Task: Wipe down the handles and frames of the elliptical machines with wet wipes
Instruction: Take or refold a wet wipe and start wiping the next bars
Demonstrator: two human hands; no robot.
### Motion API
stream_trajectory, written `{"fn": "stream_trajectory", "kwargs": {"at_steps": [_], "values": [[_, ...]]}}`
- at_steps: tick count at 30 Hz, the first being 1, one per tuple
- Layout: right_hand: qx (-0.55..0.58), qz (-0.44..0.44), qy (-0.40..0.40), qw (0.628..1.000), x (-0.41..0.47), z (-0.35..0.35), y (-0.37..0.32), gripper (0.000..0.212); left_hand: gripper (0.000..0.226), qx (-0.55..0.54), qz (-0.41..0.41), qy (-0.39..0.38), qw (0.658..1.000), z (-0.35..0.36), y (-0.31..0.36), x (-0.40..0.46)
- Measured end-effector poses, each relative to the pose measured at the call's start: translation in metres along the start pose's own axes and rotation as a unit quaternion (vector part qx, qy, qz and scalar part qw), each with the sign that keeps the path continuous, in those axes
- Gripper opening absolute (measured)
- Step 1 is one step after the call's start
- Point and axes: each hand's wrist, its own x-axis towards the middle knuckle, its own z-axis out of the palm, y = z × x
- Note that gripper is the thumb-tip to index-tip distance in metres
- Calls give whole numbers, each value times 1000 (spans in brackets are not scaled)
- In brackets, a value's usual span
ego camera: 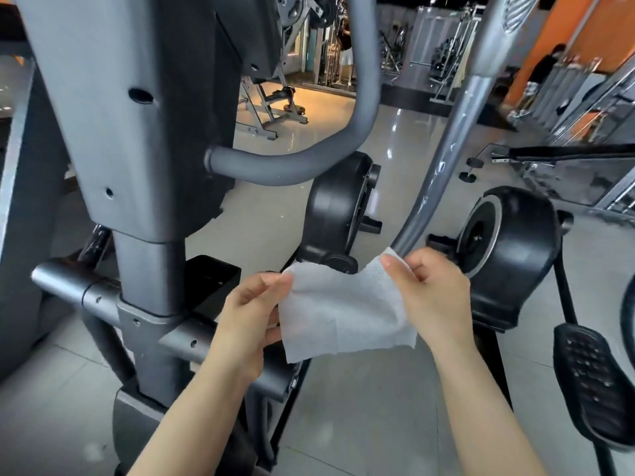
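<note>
Currently my left hand (249, 305) and right hand (427, 290) each pinch an upper corner of the wet wipe (343, 314), spread in the air just below the swing-arm handle (443, 166); risk: thin corner grips may slip or tear it against the tube.

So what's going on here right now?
A person stands at an elliptical in a gym, holding a white wipe spread between both hands. The left hand pinches its left corner, the right hand its right corner. The wipe is in the air just below the grey swing arm, not pressed on any part.
</note>
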Motion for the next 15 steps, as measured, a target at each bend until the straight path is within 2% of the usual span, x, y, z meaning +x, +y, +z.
{"fn": "stream_trajectory", "kwargs": {"at_steps": [3,6,9,12,15], "values": [[36,-19,-22,999,-9,11,-8,31,17,-14,62,21,998,21,-8,-7],[81,-55,-77,992,-22,26,-20,25,16,33,144,37,988,39,-13,-13],[99,-82,-115,985,-30,31,-22,20,17,34,160,67,984,39,-13,-9],[65,-89,-67,992,-18,22,-12,20,18,13,167,116,979,26,-6,0],[-22,-115,-12,993,-3,13,0,22,18,3,140,144,980,17,-1,4]]}}
